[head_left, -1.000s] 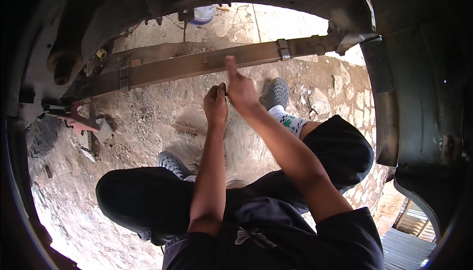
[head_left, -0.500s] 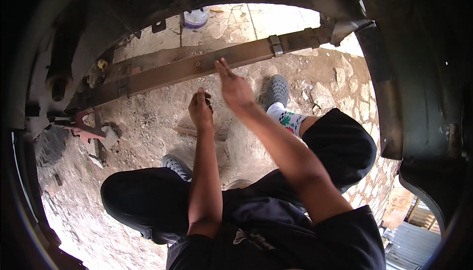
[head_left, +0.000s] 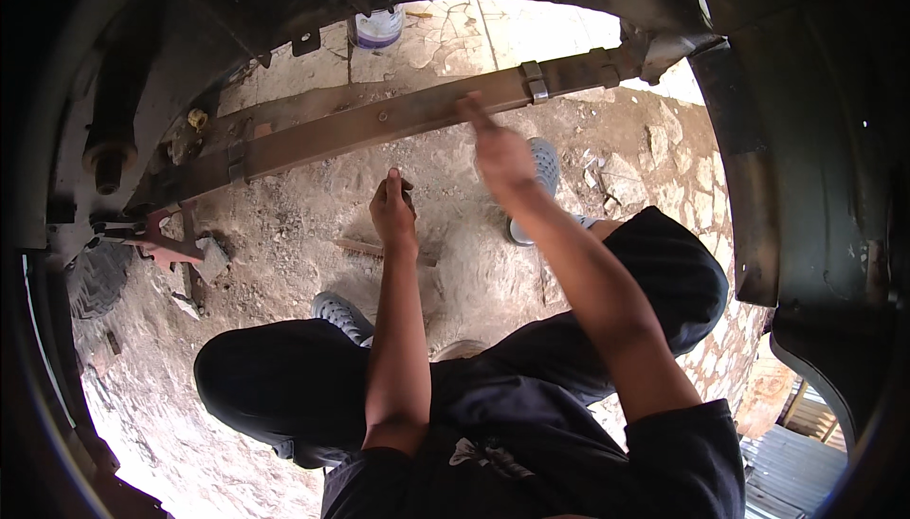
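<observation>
- Shirt (head_left: 569, 429), black, is seen along the lower edge of the frame, and dark trousers (head_left: 284, 382) are spread to both sides with the knees bent.
- The left hand (head_left: 393, 218) is held just left of the frame's middle, apart from the bar; its fingers are curled, and one digit is pointed up. Whether anything is pinched cannot be told.
- The right hand (head_left: 502, 156) is blurred and is raised right of the middle; one finger is stretched out, the others are folded in. Whether anything is gripped by them cannot be told.
- The long brown metal bar (head_left: 322, 137) is slanted from the left of the frame to the upper right, and is overlapped by the stretched fingertip; contact cannot be confirmed. It is wrapped by a shiny clip (head_left: 536, 83) and, at left, by a darker band (head_left: 237, 162).
- Grey shoes (head_left: 339, 314) are planted on the dusty ground (head_left: 284, 268), the right one partly covered by the hand.
- A reddish metal stand (head_left: 167, 242) is seen at left.
- A white-and-purple bucket (head_left: 377, 30) is placed at the top.
</observation>
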`<state>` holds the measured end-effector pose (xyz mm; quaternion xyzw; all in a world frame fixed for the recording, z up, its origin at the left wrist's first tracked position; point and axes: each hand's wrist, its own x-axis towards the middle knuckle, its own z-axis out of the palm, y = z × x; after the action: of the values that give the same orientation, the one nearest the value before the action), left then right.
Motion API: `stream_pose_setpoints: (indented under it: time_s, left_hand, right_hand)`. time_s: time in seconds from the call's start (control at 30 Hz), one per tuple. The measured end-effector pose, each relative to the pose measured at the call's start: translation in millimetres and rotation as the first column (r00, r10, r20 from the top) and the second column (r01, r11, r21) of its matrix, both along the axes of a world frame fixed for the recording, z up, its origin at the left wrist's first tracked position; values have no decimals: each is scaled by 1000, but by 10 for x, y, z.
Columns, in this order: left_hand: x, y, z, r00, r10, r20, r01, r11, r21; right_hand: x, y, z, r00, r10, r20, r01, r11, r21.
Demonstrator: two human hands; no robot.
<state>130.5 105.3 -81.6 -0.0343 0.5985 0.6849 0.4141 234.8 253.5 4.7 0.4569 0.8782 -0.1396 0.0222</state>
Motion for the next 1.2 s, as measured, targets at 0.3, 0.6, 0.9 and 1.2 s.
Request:
stream_pose_setpoints:
  time_s: [0.3, 0.6, 0.9, 1.2]
  left_hand:
    - [94, 80, 117, 998, -5, -58, 6, 1000, 22]
    - [124, 90, 310, 959, -156, -235, 215, 945, 248]
    - [349, 174, 626, 963, -24, -269, 110, 944, 310]
    - [307, 176, 640, 961, -94, -258, 174, 935, 309]
  right_hand:
    - [-271, -386, -412, 964, 178, -196, -141, 971, 191]
    - [259, -525, 55, 182, -729, -659, -478, 520, -708]
    - [387, -757, 108, 122, -910, -396, -652, 227, -723]
    - [384, -681, 39, 247, -727, -641, -313, 566, -763]
